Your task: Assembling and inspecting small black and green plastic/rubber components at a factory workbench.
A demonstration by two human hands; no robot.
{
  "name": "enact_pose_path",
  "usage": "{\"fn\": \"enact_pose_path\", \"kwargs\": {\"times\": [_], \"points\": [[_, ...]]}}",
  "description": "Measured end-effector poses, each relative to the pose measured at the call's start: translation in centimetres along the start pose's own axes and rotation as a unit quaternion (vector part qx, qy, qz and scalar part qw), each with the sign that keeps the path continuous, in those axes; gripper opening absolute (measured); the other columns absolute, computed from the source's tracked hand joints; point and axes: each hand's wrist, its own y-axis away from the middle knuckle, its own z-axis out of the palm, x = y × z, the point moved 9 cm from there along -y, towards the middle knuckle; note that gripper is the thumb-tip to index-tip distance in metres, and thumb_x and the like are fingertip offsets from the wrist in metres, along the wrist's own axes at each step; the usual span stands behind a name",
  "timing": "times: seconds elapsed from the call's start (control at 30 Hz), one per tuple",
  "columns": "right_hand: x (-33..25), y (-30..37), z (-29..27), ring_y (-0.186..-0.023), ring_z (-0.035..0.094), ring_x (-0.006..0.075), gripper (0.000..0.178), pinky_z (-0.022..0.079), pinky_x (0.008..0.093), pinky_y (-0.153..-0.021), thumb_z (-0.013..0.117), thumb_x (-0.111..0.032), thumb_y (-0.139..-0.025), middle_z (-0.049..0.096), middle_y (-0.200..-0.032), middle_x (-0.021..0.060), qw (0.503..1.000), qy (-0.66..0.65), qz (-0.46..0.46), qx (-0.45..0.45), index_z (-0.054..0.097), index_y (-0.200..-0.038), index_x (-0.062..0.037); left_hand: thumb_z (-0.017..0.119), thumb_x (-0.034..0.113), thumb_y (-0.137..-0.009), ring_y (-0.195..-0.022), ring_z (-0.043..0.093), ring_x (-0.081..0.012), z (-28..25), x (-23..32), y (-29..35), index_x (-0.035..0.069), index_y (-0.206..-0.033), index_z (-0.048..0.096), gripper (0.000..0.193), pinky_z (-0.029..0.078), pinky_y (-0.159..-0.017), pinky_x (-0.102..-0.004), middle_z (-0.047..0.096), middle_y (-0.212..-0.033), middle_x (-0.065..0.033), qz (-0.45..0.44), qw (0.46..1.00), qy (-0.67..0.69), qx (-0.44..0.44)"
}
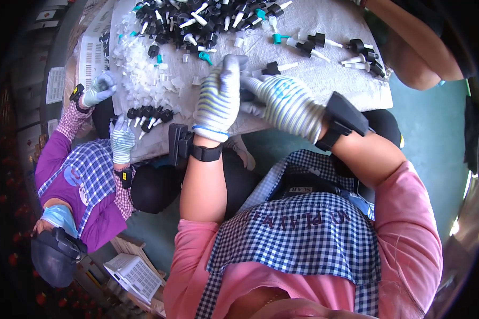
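Note:
My left hand [219,101], in a striped glove, is raised over the near edge of the table with its fingers closed together. Whatever it pinches is hidden. Just to its right, my right hand [288,103], gloved alike, has its fingers curled toward the left palm. A dark bit [246,95] shows between the two hands, too covered to name. Beyond my right hand lies a black cap with a white nozzle [272,68]. A teal cap [205,57] lies past my left fingertips.
A heap of black caps with white nozzles [218,21] covers the far table [351,95]. Translucent plastic pieces [143,80] spread at left. More caps [363,57] lie at right. A co-worker's gloved hands [122,139] are beside a row of caps [150,116]. Another person's arm [415,37] reaches in.

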Motion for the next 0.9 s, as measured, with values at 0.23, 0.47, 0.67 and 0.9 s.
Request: {"fn": "enact_pose_path", "kwargs": {"times": [0.23,0.47,0.67,0.9], "points": [[3.4,0.2,-4.0,-0.085,0.069,0.0337,0.045,0.054,0.0405,-0.075,0.069,-0.024,-0.086,0.071,-0.094,0.0162,0.998,0.036,0.050,0.004,0.060,-0.127,-0.0061,0.041,0.055,-0.100,-0.084,0.064,-0.0226,3.4,3.3,-0.7,0.001,-0.110,0.067,0.061,0.049,-0.079,-0.0379,0.070,-0.089,-0.0137,0.142,0.990,0.022,0.005],[2.8,0.7,-7.1,-0.094,0.065,0.0342,0.044,0.052,0.0399,-0.081,0.073,-0.027,-0.082,0.067,-0.109,0.0152,0.974,0.205,0.042,0.085,0.065,-0.121,-0.0083,0.048,0.035,-0.102,-0.096,0.064,-0.0230,2.4,0.5,-1.3,-0.001,-0.117,0.063,0.042,0.048,-0.087,-0.0342,0.069,-0.105,-0.0150,0.078,0.996,0.032,0.037],[1.5,0.6,-6.4,-0.093,0.063,0.0340,0.036,0.052,0.0424,-0.080,0.070,-0.026,-0.085,0.064,-0.107,0.0149,0.976,0.208,0.026,0.067,0.066,-0.116,-0.0087,0.051,0.016,-0.101,-0.108,0.062,-0.0242,1.1,0.2,-1.6,0.001,-0.120,0.062,0.027,0.046,-0.095,-0.0341,0.067,-0.116,-0.0130,0.083,0.996,0.016,0.037],[0.8,1.3,-3.4,-0.087,0.063,0.0377,0.028,0.051,0.0450,-0.076,0.068,-0.023,-0.085,0.064,-0.095,0.0186,0.991,0.127,-0.003,0.035,0.066,-0.107,-0.0054,0.053,0.012,-0.100,-0.099,0.063,-0.0154,0.1,1.4,-2.3,0.000,-0.122,0.061,0.027,0.051,-0.089,-0.0292,0.067,-0.113,-0.0097,0.147,0.982,-0.098,0.065]]}}
